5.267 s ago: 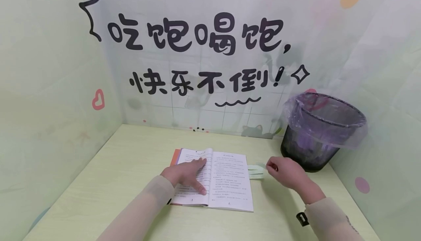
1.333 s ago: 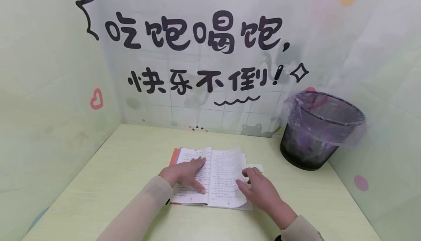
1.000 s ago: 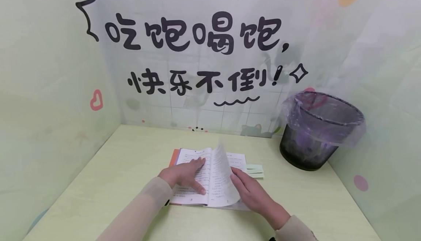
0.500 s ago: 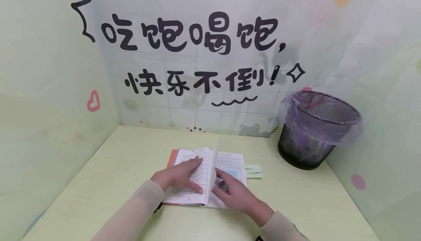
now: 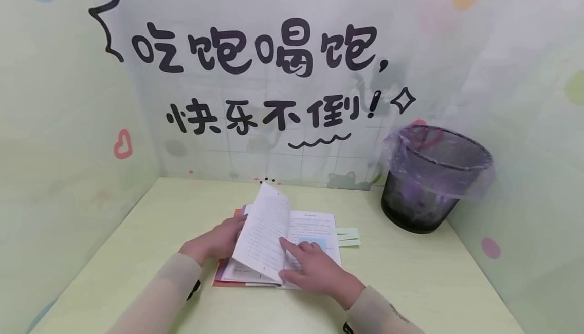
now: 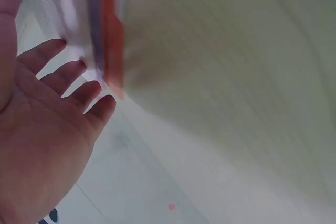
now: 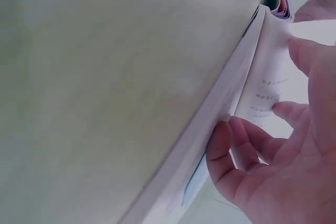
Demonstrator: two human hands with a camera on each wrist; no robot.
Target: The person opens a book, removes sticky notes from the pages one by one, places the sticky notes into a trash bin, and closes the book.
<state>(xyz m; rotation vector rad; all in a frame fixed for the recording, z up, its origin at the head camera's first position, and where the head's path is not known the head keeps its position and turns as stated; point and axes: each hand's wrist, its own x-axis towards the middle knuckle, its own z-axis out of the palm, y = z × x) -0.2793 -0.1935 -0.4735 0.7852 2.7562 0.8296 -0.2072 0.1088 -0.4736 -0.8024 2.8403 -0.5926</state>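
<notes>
A book (image 5: 315,222) with an orange and purple cover lies open on the table. One leaf (image 5: 262,230) stands up from the gutter and leans over the left half. My right hand (image 5: 315,270) touches that leaf beside the gutter with index finger and thumb extended; its other fingers bend loosely over the right page, as the right wrist view also shows. The left hand (image 5: 212,243) is at the book's left side, its fingertips hidden behind the leaf. In the left wrist view its fingers are spread beside the orange cover (image 6: 113,51).
Pale green paper tabs (image 5: 349,237) stick out past the book's right edge. At the back right of the table (image 5: 150,222) stands a dark wastebasket (image 5: 417,202) with a clear purplish liner (image 5: 456,182). Printed wall panels rise at the back and both sides.
The leaf has swung from the right half over to the left. My right hand has come leftward from the tabs to the gutter, and my left hand has slid left off the page.
</notes>
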